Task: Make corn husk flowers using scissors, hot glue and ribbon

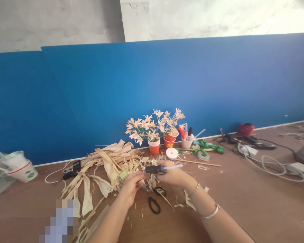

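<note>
My right hand [172, 174] is wrapped round a dark hot glue gun [154, 169], with a translucent glue stick [174, 166] poking out of its back end. At the gun's nozzle, my left hand [130, 186] pinches something too small to make out. Scissors with black handles [154, 205] lie on the table just below my hands, their blades partly hidden. Dried corn husks [111, 160] are heaped to the left, and cut scraps lie around and behind my hands. Pale husk flowers [144, 126] on green stems stand in a red paper cup [154, 148] behind.
A white ribbon roll [171, 153], a tape roll [203, 156], a cup of pens [186, 143] and green-wrapped stems [209, 146] sit behind my right hand. Cables [266, 167] and a power strip [300, 170] lie right. A paper cup [25, 171] stands left. A blue partition [91, 94] borders the table.
</note>
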`<state>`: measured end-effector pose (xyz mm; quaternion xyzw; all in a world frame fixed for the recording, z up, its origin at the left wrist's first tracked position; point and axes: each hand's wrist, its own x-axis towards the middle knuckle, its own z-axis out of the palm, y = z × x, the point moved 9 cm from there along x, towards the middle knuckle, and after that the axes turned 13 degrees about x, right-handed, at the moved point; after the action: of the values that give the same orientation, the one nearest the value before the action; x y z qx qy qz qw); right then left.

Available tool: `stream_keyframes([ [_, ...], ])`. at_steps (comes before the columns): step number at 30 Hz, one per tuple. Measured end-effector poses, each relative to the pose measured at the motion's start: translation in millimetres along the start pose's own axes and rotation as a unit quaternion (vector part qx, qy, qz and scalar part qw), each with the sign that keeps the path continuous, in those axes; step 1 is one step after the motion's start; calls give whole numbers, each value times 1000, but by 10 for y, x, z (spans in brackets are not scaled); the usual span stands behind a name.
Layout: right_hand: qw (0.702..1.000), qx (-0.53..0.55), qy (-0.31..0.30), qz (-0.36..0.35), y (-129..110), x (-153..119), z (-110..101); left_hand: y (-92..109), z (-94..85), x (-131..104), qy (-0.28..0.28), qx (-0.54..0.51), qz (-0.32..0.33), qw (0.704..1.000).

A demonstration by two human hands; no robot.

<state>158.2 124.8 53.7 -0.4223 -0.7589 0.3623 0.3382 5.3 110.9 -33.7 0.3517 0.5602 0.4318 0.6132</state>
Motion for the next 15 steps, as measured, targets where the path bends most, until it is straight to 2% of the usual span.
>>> stream_keyframes([
  [10,1000,-17,0,4,-6,-1,-6,-5,-4,6,0,-5,1,1000],
  [15,1000,0,-19,2,-5,-3,22,12,8,-16,-1,-3,-3,1000],
])
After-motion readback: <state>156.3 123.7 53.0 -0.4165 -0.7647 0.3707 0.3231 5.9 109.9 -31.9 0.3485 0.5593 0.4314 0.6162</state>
